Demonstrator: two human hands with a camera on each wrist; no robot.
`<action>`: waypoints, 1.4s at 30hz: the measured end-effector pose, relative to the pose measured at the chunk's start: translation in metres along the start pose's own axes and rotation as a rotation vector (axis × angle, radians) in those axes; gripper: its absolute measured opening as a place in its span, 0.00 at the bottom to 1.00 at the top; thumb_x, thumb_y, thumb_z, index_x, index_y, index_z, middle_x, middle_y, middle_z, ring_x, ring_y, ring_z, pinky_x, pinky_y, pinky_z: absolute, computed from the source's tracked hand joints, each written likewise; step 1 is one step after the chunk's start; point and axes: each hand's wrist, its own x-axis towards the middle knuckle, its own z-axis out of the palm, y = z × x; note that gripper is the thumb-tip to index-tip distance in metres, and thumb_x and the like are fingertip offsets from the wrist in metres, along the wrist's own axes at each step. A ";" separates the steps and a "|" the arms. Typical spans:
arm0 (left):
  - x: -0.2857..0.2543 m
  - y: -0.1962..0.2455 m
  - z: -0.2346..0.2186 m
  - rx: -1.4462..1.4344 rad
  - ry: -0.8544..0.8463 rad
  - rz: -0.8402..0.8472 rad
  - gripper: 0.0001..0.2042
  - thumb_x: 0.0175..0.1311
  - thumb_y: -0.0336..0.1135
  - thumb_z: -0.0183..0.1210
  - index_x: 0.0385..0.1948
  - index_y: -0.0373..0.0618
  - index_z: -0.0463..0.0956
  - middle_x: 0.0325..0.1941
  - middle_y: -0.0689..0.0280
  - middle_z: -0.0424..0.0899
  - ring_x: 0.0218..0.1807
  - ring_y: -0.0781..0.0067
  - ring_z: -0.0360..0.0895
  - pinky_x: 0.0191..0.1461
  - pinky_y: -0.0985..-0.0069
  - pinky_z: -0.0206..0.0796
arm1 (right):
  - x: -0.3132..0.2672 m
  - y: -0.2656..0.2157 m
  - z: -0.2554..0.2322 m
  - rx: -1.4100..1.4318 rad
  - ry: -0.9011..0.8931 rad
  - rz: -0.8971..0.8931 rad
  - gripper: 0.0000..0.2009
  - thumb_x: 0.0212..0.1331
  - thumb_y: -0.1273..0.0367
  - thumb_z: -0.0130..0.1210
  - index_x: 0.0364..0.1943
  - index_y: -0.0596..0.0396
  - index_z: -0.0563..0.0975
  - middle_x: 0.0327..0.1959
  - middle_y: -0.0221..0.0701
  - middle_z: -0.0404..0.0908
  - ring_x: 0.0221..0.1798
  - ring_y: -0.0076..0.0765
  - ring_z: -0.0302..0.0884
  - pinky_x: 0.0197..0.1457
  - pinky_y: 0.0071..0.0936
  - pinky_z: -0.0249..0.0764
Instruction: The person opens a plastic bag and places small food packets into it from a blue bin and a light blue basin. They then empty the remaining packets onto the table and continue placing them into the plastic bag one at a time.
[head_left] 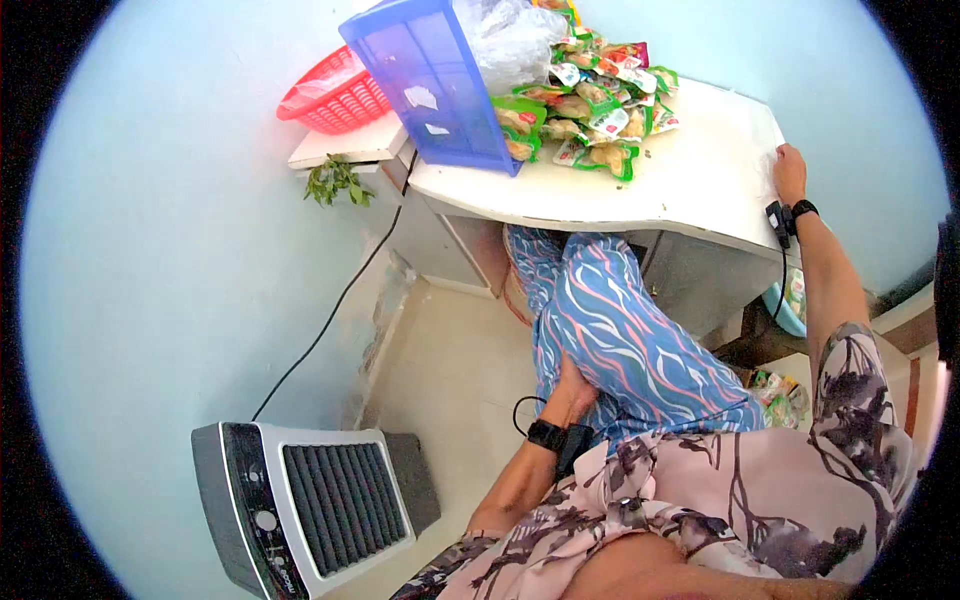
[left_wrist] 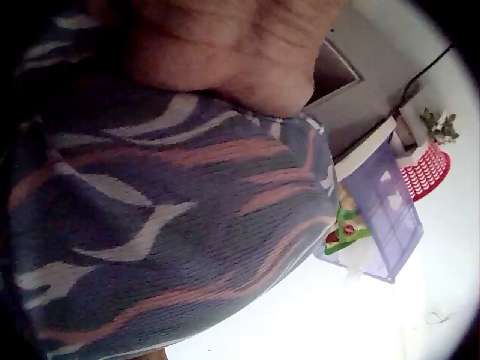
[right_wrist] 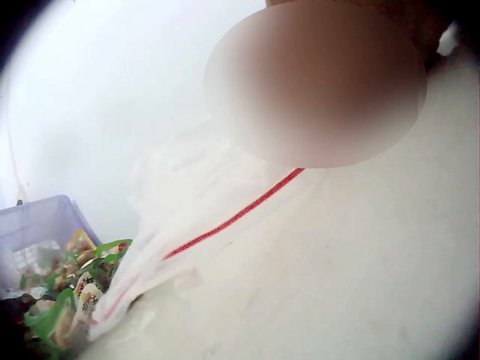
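Note:
The left hand (head_left: 575, 390) rests on the blue patterned trousers (head_left: 630, 330); its fingers are partly hidden, and the visible part looks relaxed. In the left wrist view, the heel of that hand (left_wrist: 232, 56) lies against the cloth. At the right end of the white table (head_left: 710, 140) is the right hand (head_left: 790, 172), beside thin clear plastic. The right wrist view has that hand (right_wrist: 322, 82) blurred over a clear plastic bag with a red stripe (right_wrist: 232, 223); whether the fingers grip it cannot be told. Green-edged snack packets (head_left: 600, 110) are heaped at the table's back.
A blue plastic basket (head_left: 430, 90) stands tilted on its side left of the packets, near a clear bag (head_left: 505, 45). Farther left are a red basket (head_left: 345, 100) and green leaves (head_left: 338, 182). An air cooler (head_left: 310, 500) stands on the floor, with a black cable (head_left: 345, 295) above.

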 end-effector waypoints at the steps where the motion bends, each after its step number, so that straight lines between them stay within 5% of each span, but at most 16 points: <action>1: 0.003 0.000 -0.002 -0.001 -0.012 0.001 0.32 0.64 0.64 0.45 0.62 0.51 0.66 0.65 0.61 0.70 0.63 0.53 0.67 0.66 0.48 0.58 | 0.000 0.002 0.001 0.003 0.011 -0.012 0.08 0.56 0.74 0.46 0.35 0.61 0.77 0.35 0.48 0.79 0.43 0.56 0.75 0.49 0.44 0.70; 7: 0.003 0.004 0.015 -0.073 0.100 -0.057 0.28 0.68 0.58 0.42 0.62 0.49 0.66 0.66 0.59 0.69 0.64 0.53 0.67 0.67 0.45 0.56 | 0.003 0.013 0.000 -0.042 -0.028 0.016 0.09 0.60 0.72 0.46 0.37 0.61 0.77 0.37 0.48 0.80 0.43 0.55 0.76 0.48 0.44 0.70; 11: 0.038 -0.009 -0.004 0.019 -0.179 0.037 0.31 0.69 0.56 0.39 0.67 0.44 0.57 0.69 0.59 0.63 0.67 0.54 0.63 0.71 0.52 0.51 | -0.005 0.006 -0.015 -0.049 -0.076 0.053 0.10 0.60 0.72 0.46 0.37 0.61 0.77 0.39 0.48 0.80 0.45 0.56 0.75 0.50 0.44 0.70; 15: 0.079 -0.004 -0.038 -0.010 -0.085 -0.163 0.37 0.70 0.58 0.40 0.70 0.38 0.45 0.74 0.52 0.52 0.72 0.52 0.53 0.74 0.55 0.43 | -0.010 -0.003 -0.026 -0.002 -0.066 0.060 0.10 0.62 0.70 0.46 0.39 0.60 0.78 0.39 0.46 0.80 0.45 0.53 0.76 0.51 0.42 0.70; 19: 0.074 0.002 -0.008 0.139 0.046 -0.127 0.41 0.67 0.58 0.44 0.71 0.39 0.38 0.77 0.56 0.44 0.75 0.57 0.45 0.75 0.60 0.38 | -0.018 0.000 -0.032 0.068 -0.049 0.053 0.10 0.63 0.69 0.46 0.39 0.60 0.77 0.39 0.44 0.81 0.44 0.51 0.77 0.50 0.39 0.71; 20: 0.117 -0.011 -0.043 0.180 -0.092 -0.108 0.41 0.67 0.58 0.45 0.72 0.41 0.37 0.77 0.57 0.43 0.75 0.57 0.45 0.76 0.64 0.35 | -0.017 -0.010 -0.032 0.096 -0.058 0.091 0.10 0.64 0.69 0.47 0.39 0.60 0.77 0.39 0.44 0.81 0.44 0.50 0.77 0.50 0.39 0.71; 23: 0.106 -0.010 -0.013 0.335 0.071 -0.029 0.40 0.67 0.58 0.45 0.72 0.42 0.40 0.77 0.58 0.45 0.75 0.58 0.46 0.76 0.66 0.35 | -0.015 -0.013 -0.030 0.124 -0.069 0.098 0.10 0.64 0.69 0.48 0.40 0.60 0.77 0.39 0.43 0.81 0.43 0.48 0.78 0.49 0.38 0.72; 26: 0.116 -0.003 -0.032 0.338 -0.078 -0.084 0.39 0.67 0.57 0.46 0.72 0.43 0.43 0.76 0.59 0.47 0.75 0.59 0.46 0.76 0.67 0.36 | -0.024 -0.014 -0.047 0.130 -0.080 0.127 0.10 0.64 0.69 0.48 0.41 0.60 0.77 0.40 0.42 0.82 0.43 0.46 0.79 0.48 0.36 0.72; 29: 0.105 0.001 -0.011 0.402 0.077 -0.066 0.37 0.67 0.56 0.47 0.71 0.42 0.46 0.76 0.60 0.50 0.75 0.61 0.47 0.75 0.68 0.36 | -0.028 -0.017 -0.043 0.227 -0.090 0.179 0.11 0.64 0.68 0.49 0.43 0.60 0.77 0.40 0.41 0.82 0.43 0.44 0.79 0.47 0.34 0.73; 30: 0.130 -0.002 -0.039 0.364 -0.068 -0.084 0.37 0.67 0.56 0.47 0.71 0.43 0.48 0.75 0.60 0.52 0.73 0.61 0.50 0.75 0.68 0.37 | -0.027 -0.017 -0.043 0.261 -0.093 0.196 0.11 0.64 0.68 0.49 0.43 0.60 0.77 0.40 0.41 0.82 0.43 0.43 0.79 0.47 0.33 0.73; 33: 0.098 -0.001 0.002 0.462 0.235 -0.060 0.36 0.67 0.56 0.47 0.70 0.43 0.50 0.74 0.60 0.54 0.73 0.61 0.51 0.74 0.67 0.38 | -0.027 -0.020 -0.046 0.233 -0.103 0.195 0.10 0.64 0.68 0.48 0.43 0.59 0.77 0.40 0.40 0.82 0.43 0.42 0.79 0.47 0.33 0.72; 36: 0.106 -0.002 -0.013 0.517 0.075 -0.034 0.34 0.70 0.53 0.43 0.71 0.45 0.45 0.76 0.57 0.45 0.75 0.55 0.45 0.76 0.62 0.34 | -0.029 -0.020 -0.042 0.257 -0.076 0.200 0.10 0.64 0.68 0.48 0.42 0.58 0.78 0.40 0.40 0.82 0.43 0.42 0.79 0.47 0.33 0.72; 42: 0.079 0.003 0.016 0.561 0.206 -0.031 0.35 0.67 0.51 0.50 0.71 0.46 0.47 0.74 0.58 0.50 0.68 0.58 0.57 0.72 0.62 0.45 | -0.027 -0.022 -0.042 0.255 -0.098 0.178 0.10 0.63 0.68 0.49 0.42 0.58 0.78 0.41 0.43 0.81 0.44 0.47 0.78 0.48 0.36 0.72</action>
